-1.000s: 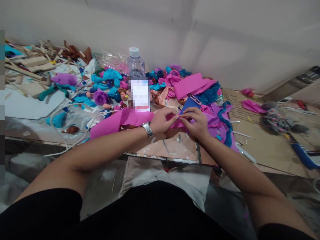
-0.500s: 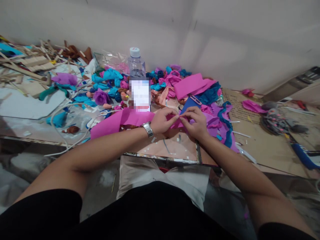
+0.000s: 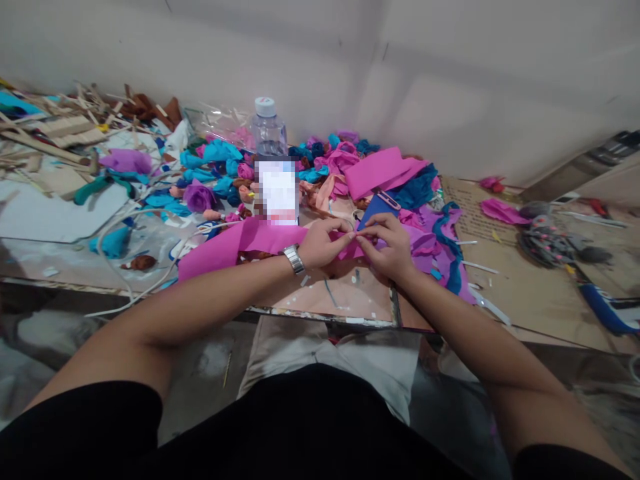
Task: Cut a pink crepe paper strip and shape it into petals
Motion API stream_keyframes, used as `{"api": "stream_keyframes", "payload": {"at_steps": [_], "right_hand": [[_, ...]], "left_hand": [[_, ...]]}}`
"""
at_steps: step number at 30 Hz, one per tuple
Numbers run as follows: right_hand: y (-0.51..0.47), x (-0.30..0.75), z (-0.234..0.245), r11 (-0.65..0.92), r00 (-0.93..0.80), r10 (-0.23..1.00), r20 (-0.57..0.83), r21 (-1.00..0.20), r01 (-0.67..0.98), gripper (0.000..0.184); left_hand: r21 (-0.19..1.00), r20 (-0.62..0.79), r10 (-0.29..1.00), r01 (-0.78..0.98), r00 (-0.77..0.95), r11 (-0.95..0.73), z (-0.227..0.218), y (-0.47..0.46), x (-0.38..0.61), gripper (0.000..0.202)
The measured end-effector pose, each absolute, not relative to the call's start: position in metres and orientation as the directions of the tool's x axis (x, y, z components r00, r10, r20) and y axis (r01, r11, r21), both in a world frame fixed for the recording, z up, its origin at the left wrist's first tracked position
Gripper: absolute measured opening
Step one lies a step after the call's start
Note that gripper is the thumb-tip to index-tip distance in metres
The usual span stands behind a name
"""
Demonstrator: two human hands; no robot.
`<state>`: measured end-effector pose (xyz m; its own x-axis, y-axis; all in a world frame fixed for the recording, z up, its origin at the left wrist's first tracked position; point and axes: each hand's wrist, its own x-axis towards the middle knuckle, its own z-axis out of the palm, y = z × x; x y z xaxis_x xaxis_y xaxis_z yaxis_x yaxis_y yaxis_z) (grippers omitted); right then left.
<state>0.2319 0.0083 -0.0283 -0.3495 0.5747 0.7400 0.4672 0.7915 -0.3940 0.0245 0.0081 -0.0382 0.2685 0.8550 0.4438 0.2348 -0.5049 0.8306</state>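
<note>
A long strip of magenta crepe paper point(image 3: 215, 252) stretches from the left across the table to my fingers. My left hand point(image 3: 324, 244), below a metal wristwatch, pinches the strip near its right end. Close against it, my right hand point(image 3: 387, 245) pinches the same end between thumb and forefinger, the fingertips of both hands almost touching. The exact fold between the fingertips is too small to make out. Just behind my right hand lies a dark blue flat object point(image 3: 376, 209) with a pink-edged cutter point(image 3: 389, 200) on it.
A blurred lit phone point(image 3: 279, 193) leans before a plastic bottle point(image 3: 270, 130). Several rolled paper flowers, like the purple one point(image 3: 200, 195), lie behind. Wood scraps point(image 3: 70, 127), green-handled scissors point(image 3: 105, 188) and a white cable point(image 3: 103, 243) are left; cardboard point(image 3: 500, 280) lies right.
Both hands stay pinched on the magenta strip, with only a slight shift of the fingertips. The whole view has moved a little.
</note>
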Motion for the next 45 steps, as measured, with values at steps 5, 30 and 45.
{"api": "stream_keyframes", "payload": {"at_steps": [5, 30, 45], "right_hand": [[0.0072, 0.2315, -0.0273, 0.817, -0.357, 0.535, 0.766, -0.361, 0.450, 0.005], [0.0107, 0.2333, -0.0294, 0.818, -0.459, 0.528, 0.715, -0.283, 0.501, 0.007], [0.0098, 0.2367, -0.0315, 0.805, -0.439, 0.537, 0.720, -0.281, 0.523, 0.012]], "left_hand": [[0.887, 0.367, 0.890, 0.186, 0.270, -0.422, -0.0387, 0.0079, 0.0252, 0.025], [0.892, 0.346, 0.900, 0.205, 0.264, -0.403, -0.0420, 0.0099, 0.0262, 0.028], [0.881, 0.370, 0.889, 0.201, 0.270, -0.428, -0.0436, 0.0106, 0.0265, 0.024]]}}
